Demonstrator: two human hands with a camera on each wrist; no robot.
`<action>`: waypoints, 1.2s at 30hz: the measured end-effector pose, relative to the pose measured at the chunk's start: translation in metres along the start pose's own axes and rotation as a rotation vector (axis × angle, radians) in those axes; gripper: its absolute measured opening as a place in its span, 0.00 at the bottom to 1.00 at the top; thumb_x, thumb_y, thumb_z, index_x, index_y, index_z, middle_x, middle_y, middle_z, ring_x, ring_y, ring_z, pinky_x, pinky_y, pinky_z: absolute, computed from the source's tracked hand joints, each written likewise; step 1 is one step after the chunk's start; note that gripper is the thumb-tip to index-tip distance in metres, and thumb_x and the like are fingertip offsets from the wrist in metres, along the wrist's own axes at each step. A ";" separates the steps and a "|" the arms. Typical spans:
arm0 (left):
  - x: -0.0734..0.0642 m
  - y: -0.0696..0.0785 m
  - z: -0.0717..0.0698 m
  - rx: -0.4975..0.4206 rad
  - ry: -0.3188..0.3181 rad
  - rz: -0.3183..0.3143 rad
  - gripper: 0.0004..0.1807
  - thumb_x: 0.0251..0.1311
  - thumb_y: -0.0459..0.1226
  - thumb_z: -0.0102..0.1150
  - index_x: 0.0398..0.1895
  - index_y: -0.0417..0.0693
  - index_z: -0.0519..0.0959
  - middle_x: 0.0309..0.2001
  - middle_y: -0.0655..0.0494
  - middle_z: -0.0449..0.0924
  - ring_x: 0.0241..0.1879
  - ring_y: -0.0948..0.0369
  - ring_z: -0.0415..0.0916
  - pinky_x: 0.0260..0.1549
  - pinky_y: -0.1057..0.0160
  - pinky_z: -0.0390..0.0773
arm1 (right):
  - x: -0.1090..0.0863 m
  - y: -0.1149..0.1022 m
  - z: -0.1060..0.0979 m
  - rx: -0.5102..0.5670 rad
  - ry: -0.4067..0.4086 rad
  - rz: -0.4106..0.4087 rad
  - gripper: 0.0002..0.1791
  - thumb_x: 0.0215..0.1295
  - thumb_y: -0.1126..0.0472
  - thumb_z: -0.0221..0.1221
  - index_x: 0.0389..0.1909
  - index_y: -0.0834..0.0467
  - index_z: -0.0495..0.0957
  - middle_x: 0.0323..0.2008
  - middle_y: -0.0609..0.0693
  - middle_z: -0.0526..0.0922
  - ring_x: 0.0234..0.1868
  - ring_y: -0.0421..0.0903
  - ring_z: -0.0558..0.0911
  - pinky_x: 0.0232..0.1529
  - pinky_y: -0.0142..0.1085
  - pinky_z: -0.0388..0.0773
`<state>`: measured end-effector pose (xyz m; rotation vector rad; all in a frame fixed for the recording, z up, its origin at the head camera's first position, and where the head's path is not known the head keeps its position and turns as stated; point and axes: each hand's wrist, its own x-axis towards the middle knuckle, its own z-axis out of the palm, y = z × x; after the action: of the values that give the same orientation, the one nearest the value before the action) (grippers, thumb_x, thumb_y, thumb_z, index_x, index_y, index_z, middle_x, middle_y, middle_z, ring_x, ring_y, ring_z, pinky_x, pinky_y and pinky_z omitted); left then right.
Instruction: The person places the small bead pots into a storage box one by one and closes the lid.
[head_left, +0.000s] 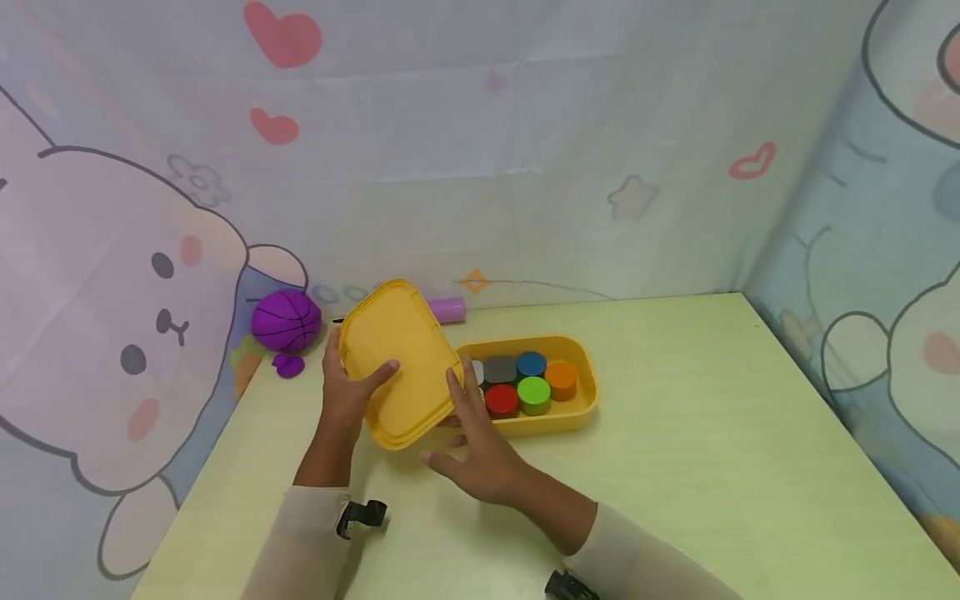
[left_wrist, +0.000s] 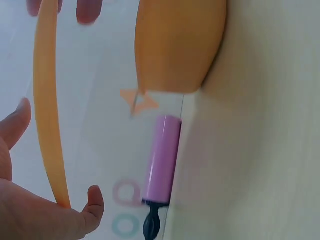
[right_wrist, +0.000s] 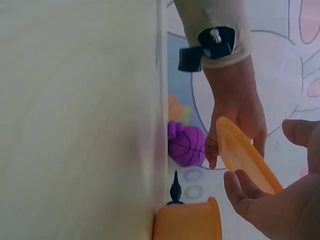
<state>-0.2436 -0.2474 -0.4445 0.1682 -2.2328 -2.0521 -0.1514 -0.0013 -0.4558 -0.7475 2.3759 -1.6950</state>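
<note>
A yellow lid (head_left: pixel 401 367) is held tilted above the table by my left hand (head_left: pixel 348 400), its thumb on the face and its fingers behind. My right hand (head_left: pixel 483 454) is at the lid's right edge, with fingertips on both sides of it and the thumb held apart. To the right, and partly behind the lid and right hand, stands a yellow box (head_left: pixel 588 400). Inside are several small round pieces, including a red one (head_left: pixel 502 402), a green one (head_left: pixel 534 396), an orange one (head_left: pixel 561 381), a blue one (head_left: pixel 531 365) and a grey one (head_left: pixel 500 369).
At the back left of the table (head_left: pixel 712 417) sit a purple ball (head_left: pixel 287 322) with black lines and a small purple object (head_left: pixel 288 365). A pinkish-purple cylinder (left_wrist: pixel 164 160) with a black handle (left_wrist: pixel 151 222) lies along the back edge, partly hidden by the lid in the head view.
</note>
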 end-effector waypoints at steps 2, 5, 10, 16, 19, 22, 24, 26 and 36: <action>-0.005 0.001 0.010 -0.011 0.011 0.021 0.71 0.61 0.42 0.83 0.91 0.71 0.35 0.91 0.59 0.34 0.87 0.51 0.50 0.85 0.49 0.60 | 0.000 0.001 -0.006 0.011 0.031 -0.013 0.62 0.76 0.54 0.68 0.91 0.37 0.30 0.86 0.32 0.13 0.81 0.54 0.73 0.69 0.47 0.84; -0.012 -0.001 0.025 -0.021 0.045 0.029 0.69 0.60 0.43 0.83 0.91 0.69 0.38 0.90 0.56 0.35 0.85 0.49 0.52 0.85 0.50 0.61 | 0.001 0.004 -0.013 0.039 0.078 -0.032 0.60 0.78 0.59 0.67 0.91 0.38 0.31 0.87 0.34 0.14 0.79 0.57 0.76 0.68 0.46 0.84; -0.022 -0.005 0.048 -0.039 0.101 0.023 0.68 0.59 0.44 0.83 0.91 0.67 0.41 0.88 0.51 0.36 0.82 0.47 0.57 0.83 0.48 0.64 | 0.004 0.010 -0.023 0.068 0.179 -0.064 0.57 0.79 0.67 0.63 0.91 0.40 0.35 0.88 0.33 0.17 0.73 0.57 0.81 0.66 0.44 0.86; -0.024 -0.004 0.056 -0.048 0.098 0.027 0.68 0.61 0.47 0.82 0.91 0.67 0.38 0.88 0.49 0.36 0.86 0.45 0.50 0.82 0.45 0.65 | 0.006 0.015 -0.044 -0.008 0.254 -0.046 0.61 0.67 0.73 0.60 0.91 0.37 0.37 0.89 0.32 0.24 0.92 0.55 0.42 0.84 0.58 0.62; -0.017 0.000 0.050 -0.027 0.045 0.024 0.69 0.63 0.50 0.80 0.91 0.70 0.34 0.87 0.48 0.40 0.86 0.44 0.51 0.79 0.41 0.70 | 0.006 0.015 -0.060 0.026 0.249 -0.030 0.66 0.64 0.75 0.60 0.90 0.32 0.34 0.89 0.30 0.25 0.91 0.55 0.48 0.82 0.58 0.67; -0.008 0.007 0.040 0.063 -0.042 0.016 0.68 0.66 0.53 0.77 0.91 0.73 0.31 0.87 0.46 0.42 0.85 0.41 0.53 0.77 0.38 0.72 | 0.006 0.015 -0.076 0.113 0.206 -0.019 0.69 0.65 0.78 0.58 0.88 0.25 0.30 0.88 0.29 0.24 0.82 0.60 0.66 0.65 0.50 0.86; -0.003 0.014 0.032 0.145 -0.113 0.006 0.66 0.68 0.55 0.74 0.91 0.74 0.30 0.88 0.45 0.43 0.84 0.40 0.55 0.77 0.36 0.72 | 0.005 0.016 -0.087 0.162 0.174 -0.018 0.69 0.66 0.80 0.56 0.87 0.22 0.28 0.87 0.28 0.22 0.75 0.62 0.74 0.50 0.43 0.92; 0.001 0.023 0.025 0.224 -0.189 0.000 0.64 0.70 0.57 0.71 0.91 0.74 0.30 0.88 0.44 0.44 0.83 0.38 0.57 0.76 0.34 0.71 | 0.005 0.016 -0.098 0.181 0.146 -0.034 0.70 0.68 0.81 0.57 0.87 0.23 0.27 0.87 0.28 0.21 0.77 0.65 0.73 0.51 0.41 0.92; 0.006 0.050 0.017 0.482 -0.408 0.002 0.66 0.70 0.62 0.68 0.91 0.67 0.27 0.78 0.36 0.65 0.74 0.39 0.75 0.70 0.35 0.78 | -0.002 0.007 -0.151 0.046 0.071 -0.087 0.69 0.69 0.83 0.55 0.87 0.26 0.26 0.87 0.29 0.18 0.85 0.66 0.64 0.62 0.42 0.87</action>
<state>-0.2527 -0.2271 -0.3962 -0.2407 -2.9375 -1.6178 -0.2087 0.1299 -0.4079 -0.8085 2.3735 -1.8336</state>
